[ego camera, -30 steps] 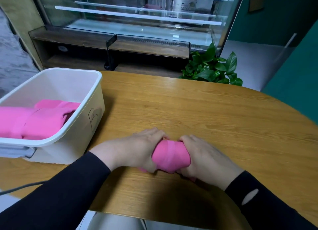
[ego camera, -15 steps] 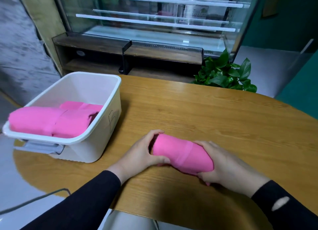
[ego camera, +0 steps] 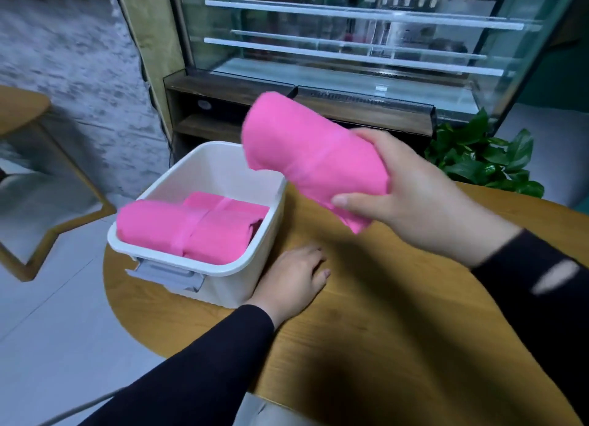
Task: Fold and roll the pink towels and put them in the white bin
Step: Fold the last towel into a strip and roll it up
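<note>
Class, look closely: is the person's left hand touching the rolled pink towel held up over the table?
Apart. The head view shows the left hand flat on the wooden table beside the white bin, while the right hand alone grips the rolled towel above.

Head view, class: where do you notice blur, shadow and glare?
Head view: motion blur softens the rolled towel in the right hand; dark shadows fall on the table; glare streaks the display case glass.

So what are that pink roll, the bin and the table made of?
Roll: soft matte cloth, apparently; it sags and creases in the right hand. Bin: likely plastic, smooth with a moulded rim. Table: wood or wood-look laminate, grain lines showing.
</note>
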`<state>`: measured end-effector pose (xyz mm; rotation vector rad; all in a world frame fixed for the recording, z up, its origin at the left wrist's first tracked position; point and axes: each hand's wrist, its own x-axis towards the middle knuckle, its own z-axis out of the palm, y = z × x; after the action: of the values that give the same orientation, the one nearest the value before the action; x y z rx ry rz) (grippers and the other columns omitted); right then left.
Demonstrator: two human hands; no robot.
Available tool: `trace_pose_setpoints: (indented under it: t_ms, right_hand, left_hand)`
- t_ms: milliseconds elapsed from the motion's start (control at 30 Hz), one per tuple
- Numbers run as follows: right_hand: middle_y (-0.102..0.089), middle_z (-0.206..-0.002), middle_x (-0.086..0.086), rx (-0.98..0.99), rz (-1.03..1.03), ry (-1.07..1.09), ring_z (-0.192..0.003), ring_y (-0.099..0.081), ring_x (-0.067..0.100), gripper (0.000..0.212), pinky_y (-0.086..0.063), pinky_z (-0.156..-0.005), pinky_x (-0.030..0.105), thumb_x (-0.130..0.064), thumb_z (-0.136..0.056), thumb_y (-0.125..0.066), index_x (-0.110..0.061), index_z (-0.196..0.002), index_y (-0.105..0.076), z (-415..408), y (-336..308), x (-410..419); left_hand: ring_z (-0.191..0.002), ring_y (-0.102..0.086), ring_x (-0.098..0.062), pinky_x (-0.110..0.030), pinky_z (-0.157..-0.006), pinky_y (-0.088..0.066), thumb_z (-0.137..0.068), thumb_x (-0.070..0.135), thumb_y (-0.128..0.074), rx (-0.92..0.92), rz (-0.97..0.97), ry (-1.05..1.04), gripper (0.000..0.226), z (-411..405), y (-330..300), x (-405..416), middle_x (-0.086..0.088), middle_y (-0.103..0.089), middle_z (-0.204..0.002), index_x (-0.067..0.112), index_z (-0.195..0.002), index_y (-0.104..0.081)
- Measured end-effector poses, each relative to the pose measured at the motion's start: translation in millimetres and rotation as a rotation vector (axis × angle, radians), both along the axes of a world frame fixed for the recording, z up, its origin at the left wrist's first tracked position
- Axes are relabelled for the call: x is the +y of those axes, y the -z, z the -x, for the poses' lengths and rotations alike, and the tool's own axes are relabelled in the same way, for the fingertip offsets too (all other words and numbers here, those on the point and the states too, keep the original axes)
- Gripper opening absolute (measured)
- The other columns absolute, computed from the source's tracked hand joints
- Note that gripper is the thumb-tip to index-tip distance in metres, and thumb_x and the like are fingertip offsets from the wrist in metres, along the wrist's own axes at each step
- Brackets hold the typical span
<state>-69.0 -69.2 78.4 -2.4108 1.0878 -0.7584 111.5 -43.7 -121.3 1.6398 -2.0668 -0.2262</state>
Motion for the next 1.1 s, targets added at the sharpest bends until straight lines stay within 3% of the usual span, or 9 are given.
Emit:
trace_pose_setpoints:
  t_ms: [133,367,500,633,733,833,933,1000,1100]
  right_hand:
    - [-0.043,-0.134,0.003,0.113,0.057,-0.083,-0.117,-0.049,0.019,0.088,-0.040,-0.101,0.032,-0.046,-0.082,-0.078,-0.025,-0.153,-0.031,-69.7,-5.7,-19.2]
    - [-0.043,-0.128,0.008,0.232,0.076,-0.156,-0.104,-0.055,0.026,0.085,-0.047,-0.096,0.043,-0.043,-0.086,-0.077,-0.020,-0.153,-0.030,-135.5,5.7,-41.4]
    - [-0.042,-0.133,0.011,0.476,0.069,-0.238,-0.117,-0.052,0.030,0.083,-0.045,-0.100,0.046,-0.047,-0.089,-0.071,-0.020,-0.154,-0.027,-151.7,23.9,-45.1]
    - [-0.033,-0.155,0.012,0.672,-0.011,-0.228,-0.145,-0.030,0.031,0.077,-0.015,-0.120,0.057,-0.059,-0.102,-0.032,-0.016,-0.161,-0.006,-149.9,46.8,-41.2]
    - [-0.010,-0.169,-0.002,0.716,-0.030,-0.237,-0.155,-0.003,0.019,0.078,0.006,-0.120,0.062,-0.065,-0.101,-0.016,-0.020,-0.161,0.003,-147.7,51.7,-42.4]
    - [-0.013,-0.168,-0.002,0.541,-0.046,-0.201,-0.155,-0.006,0.021,0.065,-0.002,-0.122,0.057,-0.056,-0.105,-0.021,-0.022,-0.160,-0.018,-144.6,52.9,-49.4]
    - [-0.059,-0.130,0.014,-0.049,0.071,0.157,-0.121,-0.051,0.031,0.036,-0.037,-0.099,0.032,-0.034,-0.106,-0.041,-0.009,-0.126,-0.059,-133.8,66.7,-65.0]
    - [-0.065,-0.105,0.010,-0.305,-0.348,0.440,-0.090,-0.061,0.026,0.042,-0.043,-0.079,0.030,-0.050,-0.100,-0.051,-0.010,-0.110,-0.061,-125.9,72.8,-69.8]
    - [-0.063,-0.078,0.005,-0.436,-0.970,0.369,-0.057,-0.059,0.017,0.051,-0.051,-0.053,0.028,-0.054,-0.091,-0.065,-0.008,-0.112,-0.063,-120.1,82.9,-72.9]
  left_hand:
    - [-0.130,-0.050,-0.020,-0.030,-0.111,-0.034,-0.098,0.036,-0.055,0.043,0.012,-0.010,0.035,-1.9,3.6,0.5,-0.002,-0.057,-0.141,0.014,-0.122,-0.068]
    - [-0.132,-0.047,-0.018,-0.032,-0.113,-0.029,-0.099,0.040,-0.051,0.071,0.024,-0.022,0.036,-2.6,8.6,-2.0,0.000,-0.056,-0.143,0.018,-0.123,-0.067]
    - [-0.105,-0.056,-0.020,-0.036,-0.095,-0.043,-0.098,0.036,-0.052,0.091,0.064,-0.008,0.027,-2.5,8.0,-3.5,0.000,-0.064,-0.112,0.015,-0.104,-0.068]
    - [-0.092,-0.057,-0.020,-0.039,-0.082,-0.048,-0.096,0.034,-0.051,0.129,0.097,0.015,0.028,-1.8,10.7,-4.5,-0.003,-0.064,-0.099,0.011,-0.095,-0.067]
    - [-0.092,-0.059,-0.023,-0.040,-0.082,-0.049,-0.095,0.034,-0.053,0.116,0.122,0.005,0.030,-1.6,12.8,-4.5,-0.006,-0.065,-0.100,0.008,-0.094,-0.068]
    - [-0.098,-0.060,-0.025,-0.039,-0.088,-0.047,-0.093,0.035,-0.055,0.107,0.104,-0.001,0.030,-1.6,13.0,-7.7,-0.006,-0.067,-0.106,0.009,-0.095,-0.070]
    - [-0.117,-0.055,-0.021,-0.034,-0.103,-0.036,-0.095,0.036,-0.056,0.107,0.073,-0.017,0.029,0.3,15.4,-8.4,-0.002,-0.064,-0.124,0.014,-0.106,-0.071]
    - [-0.125,-0.050,-0.020,-0.033,-0.108,-0.028,-0.096,0.036,-0.056,0.121,0.063,-0.023,0.032,0.7,15.9,-8.2,-0.002,-0.061,-0.131,0.013,-0.114,-0.070]
    - [-0.121,-0.050,-0.018,-0.032,-0.107,-0.030,-0.097,0.036,-0.055,0.135,0.079,-0.018,0.031,-1.5,16.3,-7.5,-0.001,-0.062,-0.124,0.014,-0.113,-0.068]
